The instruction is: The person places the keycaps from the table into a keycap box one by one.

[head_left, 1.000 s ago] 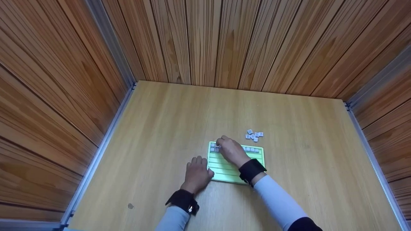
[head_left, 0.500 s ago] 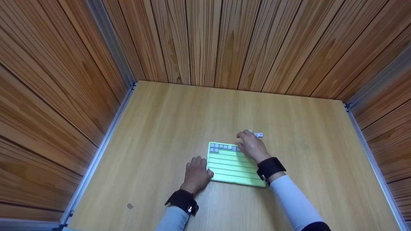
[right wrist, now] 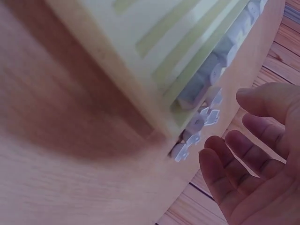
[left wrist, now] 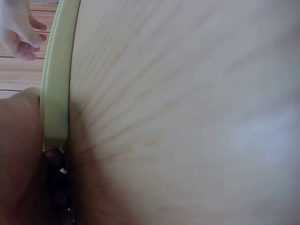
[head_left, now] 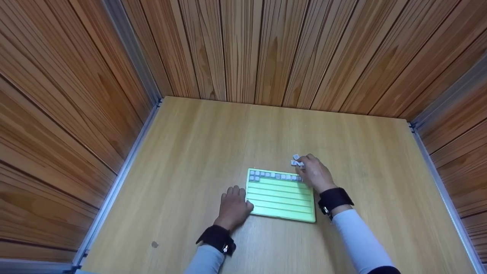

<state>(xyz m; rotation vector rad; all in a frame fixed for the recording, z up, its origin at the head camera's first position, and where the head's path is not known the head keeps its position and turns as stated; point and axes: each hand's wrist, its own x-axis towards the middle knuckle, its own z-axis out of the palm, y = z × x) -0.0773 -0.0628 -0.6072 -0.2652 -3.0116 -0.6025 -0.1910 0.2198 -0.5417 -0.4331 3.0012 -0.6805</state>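
Observation:
A light green ridged board (head_left: 281, 201) lies on the table. Small whitish tiles (head_left: 267, 175) line its top groove, and two more sit at the left of the row below. My left hand (head_left: 233, 205) rests beside the board's left edge, its thumb touching that edge. In the left wrist view the green edge (left wrist: 58, 79) runs alongside this hand. Past the board's top right corner, my right hand (head_left: 315, 173) reaches over a small group of loose tiles (head_left: 295, 161), hiding some. In the right wrist view its fingers (right wrist: 243, 150) are loosely bent, with no tile visible between them.
The wooden table (head_left: 190, 152) is enclosed by plank walls (head_left: 243, 49) at the back and both sides, with metal strips (head_left: 114, 182) along the side edges. A small dark spot (head_left: 154, 244) marks the table at the front left.
My right hand has moved right, from the board's upper left over its top row to the loose tiles. More of the top row now shows. My left hand has stayed in place.

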